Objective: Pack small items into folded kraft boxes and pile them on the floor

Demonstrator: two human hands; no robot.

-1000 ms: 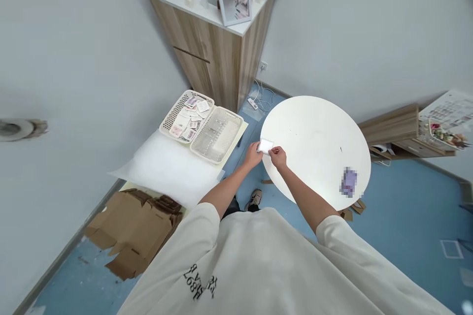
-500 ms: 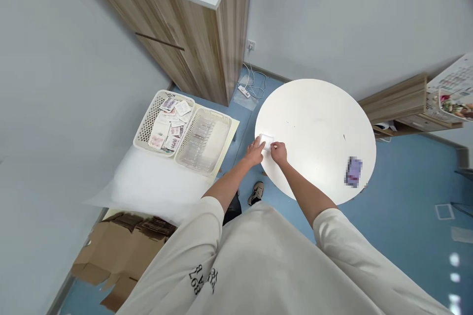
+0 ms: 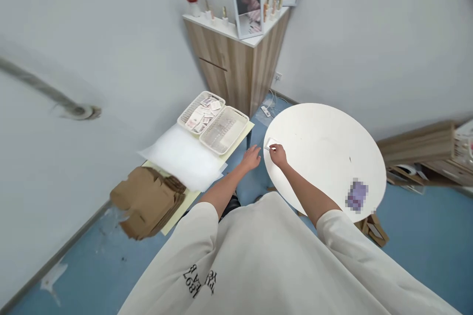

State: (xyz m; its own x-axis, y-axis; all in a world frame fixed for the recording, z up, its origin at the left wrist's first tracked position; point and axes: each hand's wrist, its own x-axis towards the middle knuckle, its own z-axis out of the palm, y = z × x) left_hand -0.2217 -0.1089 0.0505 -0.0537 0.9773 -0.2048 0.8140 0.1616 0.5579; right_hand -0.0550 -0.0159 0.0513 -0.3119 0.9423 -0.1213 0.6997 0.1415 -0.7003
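Observation:
My left hand (image 3: 252,157) is in the air just off the left edge of the round white table (image 3: 318,152). Its fingers are stretched out, with nothing in them. At that same edge of the table lies a small flat white packet (image 3: 271,142). My right hand (image 3: 278,156) is closed at the near side of this packet, fingers pinched together on it. The fingertips partly cover the packet, and its exact kind is too small to make out.
Left of the table, a stand holds a white basket of printed packets (image 3: 201,115), a basket of clear plastic pieces (image 3: 225,130), white sheets (image 3: 181,155) and folded cardboard (image 3: 148,202). A blurred purple object (image 3: 356,195) lies on the round table. A wooden cabinet (image 3: 236,74) stands behind.
My left hand has come off the white packet and moved left, away from the table edge. My right hand stays at the packet. The head view has tilted up, showing more of the cabinet top.

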